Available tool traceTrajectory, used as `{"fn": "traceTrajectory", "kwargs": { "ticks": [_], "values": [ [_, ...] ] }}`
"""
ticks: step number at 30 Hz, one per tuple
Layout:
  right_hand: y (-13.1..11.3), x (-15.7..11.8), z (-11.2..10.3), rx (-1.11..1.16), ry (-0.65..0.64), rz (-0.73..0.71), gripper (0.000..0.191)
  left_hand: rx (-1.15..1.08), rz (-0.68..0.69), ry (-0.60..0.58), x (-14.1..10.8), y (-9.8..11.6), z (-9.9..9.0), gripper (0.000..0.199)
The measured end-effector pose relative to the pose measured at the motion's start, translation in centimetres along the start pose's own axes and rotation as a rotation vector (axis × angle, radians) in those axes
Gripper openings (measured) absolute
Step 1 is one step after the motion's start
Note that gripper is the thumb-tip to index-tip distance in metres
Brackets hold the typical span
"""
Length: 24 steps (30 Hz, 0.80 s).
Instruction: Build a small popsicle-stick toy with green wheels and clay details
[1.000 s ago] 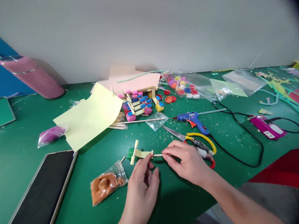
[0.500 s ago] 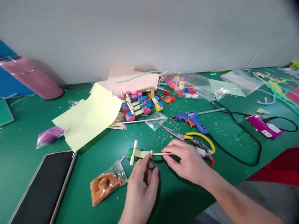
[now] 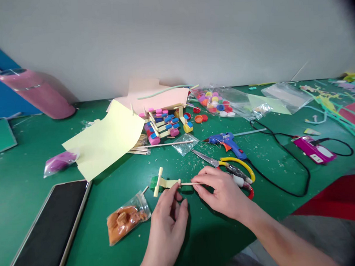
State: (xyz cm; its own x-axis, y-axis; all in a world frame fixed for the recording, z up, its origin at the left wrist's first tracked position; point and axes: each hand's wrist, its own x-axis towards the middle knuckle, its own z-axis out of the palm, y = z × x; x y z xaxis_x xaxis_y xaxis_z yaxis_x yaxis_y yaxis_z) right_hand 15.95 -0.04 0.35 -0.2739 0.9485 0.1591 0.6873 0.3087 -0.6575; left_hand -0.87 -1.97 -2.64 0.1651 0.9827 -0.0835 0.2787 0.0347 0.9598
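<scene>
Just nearer than the craft piece (image 3: 170,183) on the green desk (image 3: 132,170) lies an orange-filled bag (image 3: 127,222); at the piece's right end the left hand (image 3: 169,219) curls its grip loosely, a fingertip touching, whether pinching I cannot tell. The right hand's (image 3: 220,190) grip, closed thumb to finger, holds a thin stick (image 3: 186,184) reaching that same end. Beyond the craft piece, rightward, lie scissors (image 3: 222,163), then a blue glue gun (image 3: 222,139), and behind the piece a cluster of similar pieces (image 3: 169,126).
</scene>
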Motion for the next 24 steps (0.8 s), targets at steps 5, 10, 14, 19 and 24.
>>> {"fn": "traceTrajectory", "kwargs": {
  "ticks": [5,10,14,19,24],
  "values": [
    [0.17,-0.18,0.25,0.026,0.032,-0.002,0.019,0.015,0.007,-0.011,0.04,-0.36,0.07,0.033],
    [0.20,-0.28,0.32,0.052,0.047,0.006,0.028,0.029,-0.001,-0.018,0.05,-0.27,0.11,0.034],
    [0.24,-0.19,0.21,0.049,0.047,0.010,0.020,0.036,-0.008,-0.020,0.03,-0.17,0.11,0.034],
    [0.35,0.00,0.11,0.032,0.040,-0.018,0.014,0.038,-0.007,-0.021,0.02,-0.01,0.02,0.034],
    [0.48,0.11,0.13,0.032,0.055,-0.039,0.014,0.043,-0.008,-0.016,0.04,0.08,-0.07,0.035]
  ]
}}
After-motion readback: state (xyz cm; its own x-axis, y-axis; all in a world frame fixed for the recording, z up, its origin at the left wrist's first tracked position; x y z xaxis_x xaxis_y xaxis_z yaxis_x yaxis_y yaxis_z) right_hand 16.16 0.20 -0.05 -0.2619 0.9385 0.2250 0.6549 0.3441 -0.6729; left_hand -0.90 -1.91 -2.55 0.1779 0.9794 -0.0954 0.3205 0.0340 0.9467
